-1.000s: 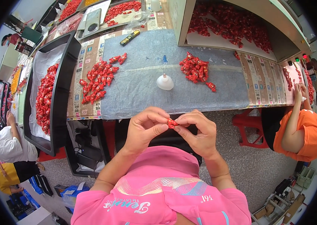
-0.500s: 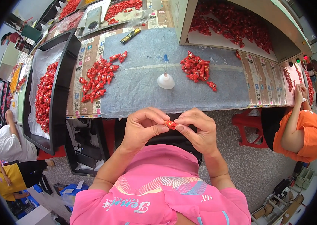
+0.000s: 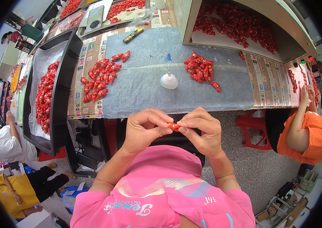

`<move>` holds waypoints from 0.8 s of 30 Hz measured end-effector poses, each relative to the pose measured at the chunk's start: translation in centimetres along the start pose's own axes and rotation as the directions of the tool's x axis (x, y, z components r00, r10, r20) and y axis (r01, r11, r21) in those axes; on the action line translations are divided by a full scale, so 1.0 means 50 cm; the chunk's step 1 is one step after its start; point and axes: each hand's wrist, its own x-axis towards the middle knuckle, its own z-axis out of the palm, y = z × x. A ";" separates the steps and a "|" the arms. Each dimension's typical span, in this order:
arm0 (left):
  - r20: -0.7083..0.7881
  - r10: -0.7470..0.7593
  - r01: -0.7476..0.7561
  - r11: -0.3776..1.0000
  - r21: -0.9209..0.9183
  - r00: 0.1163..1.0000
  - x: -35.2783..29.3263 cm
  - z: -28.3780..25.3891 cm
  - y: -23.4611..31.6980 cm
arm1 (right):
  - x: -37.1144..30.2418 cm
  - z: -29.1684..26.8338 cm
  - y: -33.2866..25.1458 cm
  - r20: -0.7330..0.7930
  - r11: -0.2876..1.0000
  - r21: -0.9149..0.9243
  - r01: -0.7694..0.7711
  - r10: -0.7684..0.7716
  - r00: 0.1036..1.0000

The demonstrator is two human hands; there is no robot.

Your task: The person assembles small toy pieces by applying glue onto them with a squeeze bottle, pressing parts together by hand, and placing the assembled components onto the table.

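Between my two hands is one small red figurine (image 3: 174, 127) with gold marks, held out just off the table's front edge. Thumb and fingertips of my left hand (image 3: 144, 127) pinch one end; those of my right hand (image 3: 203, 131) grip the other. Parts of it are hidden under the fingertips. Beyond them, on a blue-grey cloth mat (image 3: 142, 93), stands a white squeeze bottle (image 3: 169, 81) with a thin needle tip. To its left lies a loose pile of similar red figurines (image 3: 100, 79), to its right a tighter pile (image 3: 199, 67).
A black tray (image 3: 60, 95) of red pieces sits at the left edge. At the back right a box-like cabinet (image 3: 185, 22) holds more. A black-and-gold stick (image 3: 133, 35) and a phone (image 3: 94, 19) lie farther back. A person in orange (image 3: 305, 136) sits at right.
My hands stay almost in place, with the figurine turned slightly between the fingers. At the lower left, a person in yellow has moved to the right.
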 end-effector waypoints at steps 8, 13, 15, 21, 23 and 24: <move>0.036 0.155 -0.159 0.971 0.178 0.987 0.009 -0.004 0.015 | 0.014 0.005 -0.001 0.010 0.990 -0.090 0.104 -0.104 0.995; 0.139 0.317 -0.346 0.846 0.406 0.938 0.017 -0.006 0.034 | 0.017 0.009 -0.005 -0.009 0.987 -0.116 0.114 -0.116 0.993; 0.142 0.321 -0.350 0.829 0.437 0.936 0.018 -0.007 0.036 | 0.018 0.008 -0.004 -0.004 0.987 -0.125 0.105 -0.106 0.994; 0.097 0.281 -0.296 0.867 0.400 0.955 0.013 -0.010 0.030 | 0.020 0.015 0.000 0.025 0.989 -0.106 0.104 -0.102 0.994; 0.080 0.261 -0.271 0.882 0.386 0.962 0.012 -0.011 0.028 | 0.020 0.018 0.002 0.026 0.993 -0.085 0.083 -0.081 0.996; 0.065 0.240 -0.247 0.895 0.371 0.969 0.011 -0.012 0.027 | 0.020 0.019 0.002 0.025 0.996 -0.066 0.062 -0.061 0.998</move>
